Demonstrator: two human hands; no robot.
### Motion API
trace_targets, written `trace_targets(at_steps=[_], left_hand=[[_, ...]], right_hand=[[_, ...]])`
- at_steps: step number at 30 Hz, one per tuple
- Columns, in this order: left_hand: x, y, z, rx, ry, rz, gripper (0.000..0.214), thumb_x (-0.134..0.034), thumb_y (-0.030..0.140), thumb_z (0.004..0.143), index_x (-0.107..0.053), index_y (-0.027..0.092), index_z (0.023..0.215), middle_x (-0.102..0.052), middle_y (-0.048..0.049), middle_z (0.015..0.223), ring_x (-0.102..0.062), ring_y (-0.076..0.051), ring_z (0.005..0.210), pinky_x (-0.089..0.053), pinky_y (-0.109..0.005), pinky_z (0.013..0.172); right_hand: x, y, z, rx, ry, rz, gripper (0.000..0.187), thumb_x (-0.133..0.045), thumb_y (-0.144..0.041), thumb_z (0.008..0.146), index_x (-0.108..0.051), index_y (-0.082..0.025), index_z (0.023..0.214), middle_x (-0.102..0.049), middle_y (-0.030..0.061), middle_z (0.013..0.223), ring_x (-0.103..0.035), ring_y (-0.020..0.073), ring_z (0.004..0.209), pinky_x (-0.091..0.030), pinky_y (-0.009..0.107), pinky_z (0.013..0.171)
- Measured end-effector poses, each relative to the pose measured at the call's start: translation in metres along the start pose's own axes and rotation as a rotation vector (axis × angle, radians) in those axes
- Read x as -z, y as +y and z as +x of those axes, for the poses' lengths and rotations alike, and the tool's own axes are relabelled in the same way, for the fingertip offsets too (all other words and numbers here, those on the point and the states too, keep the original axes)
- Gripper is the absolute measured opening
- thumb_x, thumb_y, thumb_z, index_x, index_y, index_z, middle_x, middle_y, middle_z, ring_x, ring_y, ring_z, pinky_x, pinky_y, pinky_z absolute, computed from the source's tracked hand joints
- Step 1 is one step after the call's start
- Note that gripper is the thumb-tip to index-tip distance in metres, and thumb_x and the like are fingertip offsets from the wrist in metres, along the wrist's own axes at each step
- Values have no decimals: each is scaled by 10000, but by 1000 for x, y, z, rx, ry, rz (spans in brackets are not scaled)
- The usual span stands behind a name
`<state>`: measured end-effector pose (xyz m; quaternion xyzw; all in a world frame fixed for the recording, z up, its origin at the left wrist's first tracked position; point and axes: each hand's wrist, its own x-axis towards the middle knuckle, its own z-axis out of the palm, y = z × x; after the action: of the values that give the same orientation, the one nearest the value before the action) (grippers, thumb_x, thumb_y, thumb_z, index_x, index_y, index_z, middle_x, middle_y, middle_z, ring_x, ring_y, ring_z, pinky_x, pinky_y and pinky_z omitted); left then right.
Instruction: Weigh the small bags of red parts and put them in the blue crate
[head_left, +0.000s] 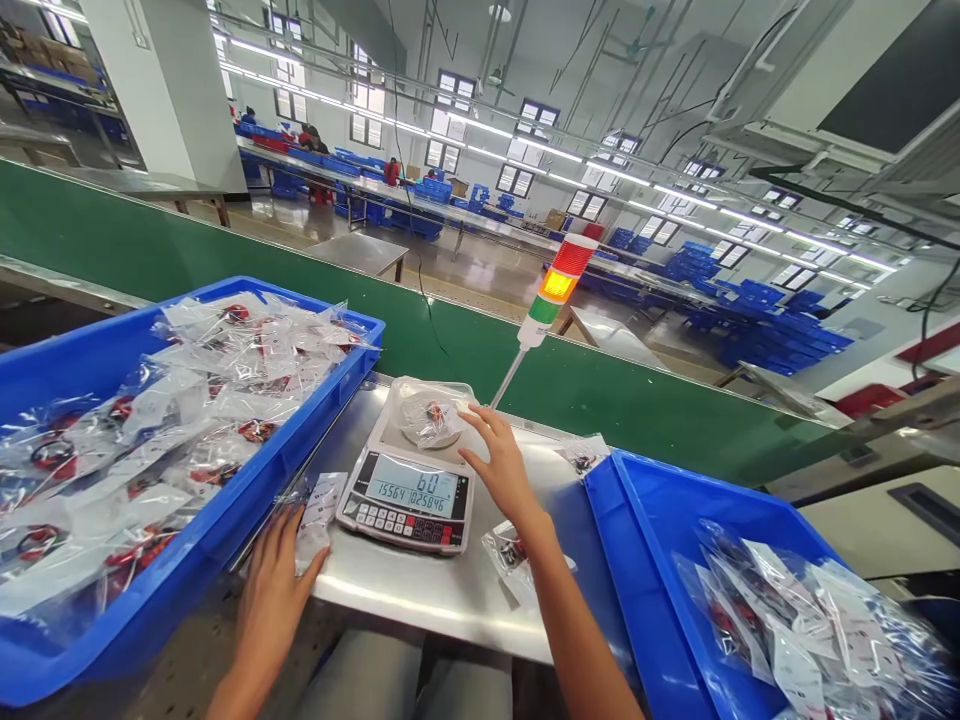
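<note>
A small clear bag with red and dark contents (433, 414) is held up by the pan of a digital scale (409, 500), which is set on a metal table (420, 590). The figure 60 is shown in the top row of the scale's display. The right hand (491, 458) is raised at the right edge of that bag, with its fingers spread; whether the plastic is touched by the fingertips cannot be told. The left hand (279, 565) is laid at the table's left edge, over a white-labelled packet (321, 505), with the thumb set apart from the fingers; whether the packet is pinched cannot be told. Another packet (507, 550) is partly covered by the right forearm, and one more bag (585, 455) is placed just beside the corner of the right blue bin (641, 570). Many similar bags are contained in that bin and in the left blue bin (232, 512). Behind the scale, a signal light (556, 288) is mounted on a slanting pole, its amber section lit, and the space beyond is bounded by a green partition (675, 415).
</note>
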<state>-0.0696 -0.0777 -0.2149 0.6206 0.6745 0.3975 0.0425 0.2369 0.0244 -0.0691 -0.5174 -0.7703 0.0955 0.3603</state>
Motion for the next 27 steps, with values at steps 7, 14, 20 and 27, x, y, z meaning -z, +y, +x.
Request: trace_targets(at_steps=[7, 14, 20, 27], left_hand=[[10, 4, -11, 197, 117, 12, 403, -401, 522, 953, -633, 251, 1140, -723, -126, 1120, -682, -349, 1043, -535, -471, 887], [44, 51, -24, 99, 421, 21, 232, -528, 378, 972, -629, 279, 1156, -747, -51, 1033, -709, -270, 937, -529, -398, 887], [34, 133, 83, -319, 365, -149, 214, -505, 288, 997, -643, 191, 1128, -745, -81, 1047, -692, -235, 981, -527, -349, 887], [4, 188, 166, -384, -32, -63, 310, -493, 349, 979, -663, 162, 1159, -728, -117, 1140, -642, -301, 1091, -517, -422, 915]], right_hand=[[-18, -3, 44, -21, 161, 119, 184, -571, -267, 902, -742, -261, 834, -768, 42, 1035, -633, 255, 1131, -398, 479, 1110], [-11, -22, 107, -249, 352, 224, 305, -516, -406, 914, -724, -193, 847, -759, 81, 857, -686, 264, 879, -508, 446, 900], [10, -69, 142, -145, 156, 622, 385, -547, -530, 931, -687, -220, 1110, -776, 51, 1023, -725, 186, 938, -591, 327, 803], [77, -32, 48, -194, 345, 440, 361, -582, -490, 890, -670, -227, 1121, -770, 80, 1087, -706, 236, 1029, -578, 391, 868]])
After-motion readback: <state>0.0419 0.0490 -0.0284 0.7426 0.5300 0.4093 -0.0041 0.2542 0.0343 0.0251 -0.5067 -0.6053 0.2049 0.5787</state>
